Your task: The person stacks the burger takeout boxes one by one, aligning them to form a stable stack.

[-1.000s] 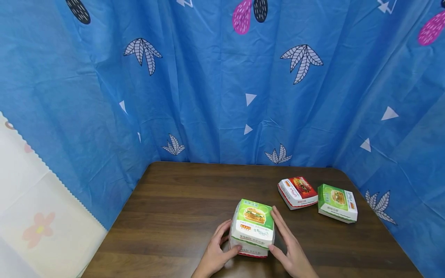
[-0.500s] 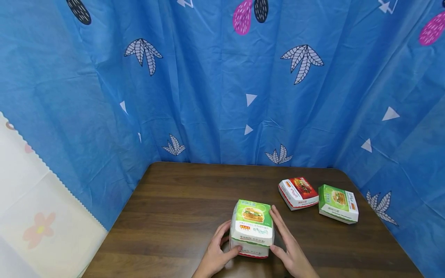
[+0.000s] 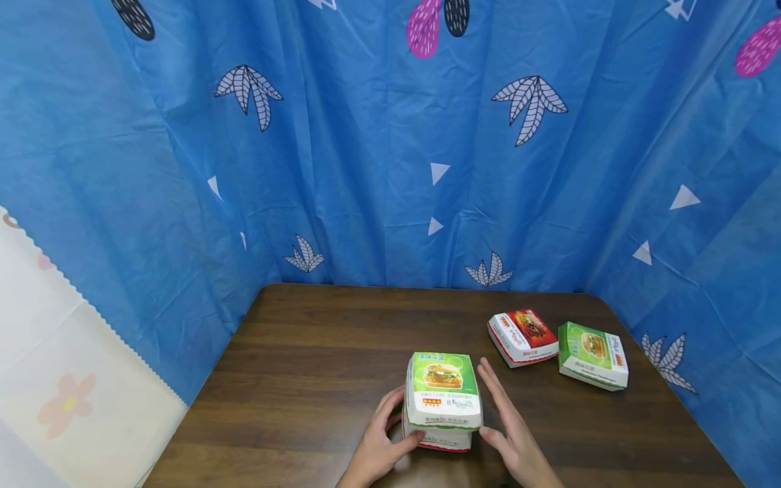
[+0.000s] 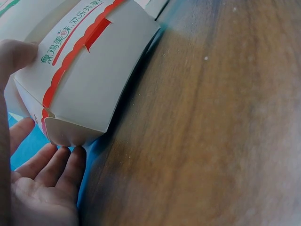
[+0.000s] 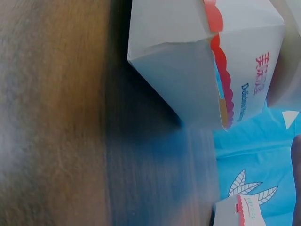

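Note:
A green-topped burger box (image 3: 444,390) sits on a red-trimmed white burger box (image 3: 448,440), which shows below it at the front. My left hand (image 3: 379,439) holds the lower box at its left front corner, thumb on the front face. In the left wrist view, the fingertips (image 4: 70,162) press the side of that lower box (image 4: 94,80). Fairly straight fingers mark my right hand (image 3: 511,434), beside the right side of the stack with its thumb tip at the upper box's corner. A finger (image 5: 297,174) of it shows at the right wrist view's edge.
Farther right on the brown wooden table (image 3: 329,346) stand a red-topped burger box (image 3: 525,337) and another green-topped one (image 3: 592,356). A blue patterned curtain (image 3: 366,169) hangs around the table's back and sides.
The upper green box has turned slightly and now sits squarer to the front. My right hand's fingers have eased a little away from its side. The left hand stays in place.

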`<state>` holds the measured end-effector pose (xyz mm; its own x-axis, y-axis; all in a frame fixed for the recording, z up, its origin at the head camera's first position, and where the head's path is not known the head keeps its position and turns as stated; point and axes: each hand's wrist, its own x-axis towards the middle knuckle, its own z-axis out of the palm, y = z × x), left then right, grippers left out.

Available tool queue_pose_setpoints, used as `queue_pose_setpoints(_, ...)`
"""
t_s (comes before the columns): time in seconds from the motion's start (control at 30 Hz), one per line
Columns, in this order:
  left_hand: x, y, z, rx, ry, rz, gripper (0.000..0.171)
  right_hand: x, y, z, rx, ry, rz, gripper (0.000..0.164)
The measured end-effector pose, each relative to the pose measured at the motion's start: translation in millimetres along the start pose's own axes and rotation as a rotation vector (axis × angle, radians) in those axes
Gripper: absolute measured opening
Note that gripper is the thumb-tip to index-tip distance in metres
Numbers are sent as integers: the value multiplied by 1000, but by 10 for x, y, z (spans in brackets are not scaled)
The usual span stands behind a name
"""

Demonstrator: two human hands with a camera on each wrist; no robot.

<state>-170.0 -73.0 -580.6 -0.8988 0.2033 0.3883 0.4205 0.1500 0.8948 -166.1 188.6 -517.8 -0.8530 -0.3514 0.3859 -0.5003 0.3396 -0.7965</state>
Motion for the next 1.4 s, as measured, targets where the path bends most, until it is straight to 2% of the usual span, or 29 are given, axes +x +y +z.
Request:
queue_pose_setpoints(0.17, 11, 65, 4, -10, 16, -35, 71, 18, 21, -38, 34, 11, 2, 75)
queue_pose_setpoints(0.3, 16, 12, 1, 16, 9, 12, 71, 34, 20, -43, 48, 51, -12, 71)
queue_pose_setpoints(0.57, -7, 0, -13, -14, -10, 24, 88, 48, 38, -68, 40, 101, -3, 65)
queue_pose_setpoints(0.77, -28, 20, -26, -57, 12, 17, 96, 60, 35, -98, 34, 154, -3, 62)
queue_pose_setpoints(0.9, -17, 50, -35, -31, 32, 54, 97, 68, 45, -125, 0, 218, -1, 59)
queue_pose_setpoints(1.2, 48, 139, -64, 9, 52, 70, 101, 114, 119, -235, -72, 357, 115, 55)
queue_pose_setpoints(1.4, 139, 223, -93, 13, 57, 123, 103, 132, 237, -305, -114, 435, 260, 58)
